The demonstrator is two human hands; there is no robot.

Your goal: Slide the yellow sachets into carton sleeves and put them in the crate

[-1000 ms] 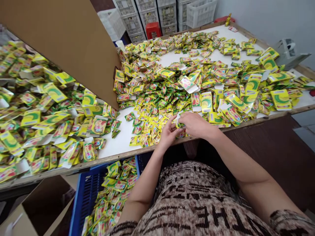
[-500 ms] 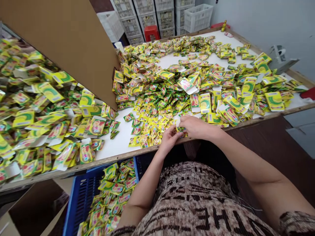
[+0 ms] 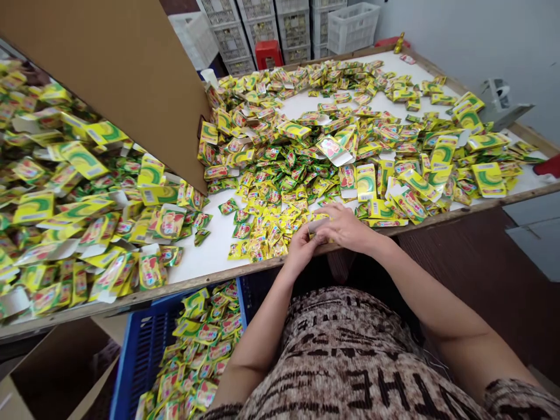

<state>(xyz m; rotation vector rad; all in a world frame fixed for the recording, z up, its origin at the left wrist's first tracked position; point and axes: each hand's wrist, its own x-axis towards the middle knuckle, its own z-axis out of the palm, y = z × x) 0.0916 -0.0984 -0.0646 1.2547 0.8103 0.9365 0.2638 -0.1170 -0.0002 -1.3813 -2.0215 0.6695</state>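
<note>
My left hand [image 3: 301,248] is closed around a small carton [image 3: 317,224] at the table's front edge. A greyish-white part of that carton shows above the fingers; most of it is covered by my hands. My right hand [image 3: 349,228] bends over the carton from the other side, its fingers against it. Just beyond my hands lies a heap of small yellow and green sachets [image 3: 273,230]. Open yellow and green cartons [image 3: 366,182] with white flaps are piled to the right of the heap.
A tall brown cardboard sheet [image 3: 131,76] stands on the table at the left, with more cartons [image 3: 85,158] beside it. Below the edge is a blue crate [image 3: 142,344] of filled packs. White crates [image 3: 295,32] and a red stool [image 3: 268,53] stand behind. A tape dispenser [image 3: 499,96] sits at the right.
My right hand has shifted slightly over the carton, and its fingers are more spread out. The carton's white part has tilted and looks greyer. My left hand stays almost in place.
</note>
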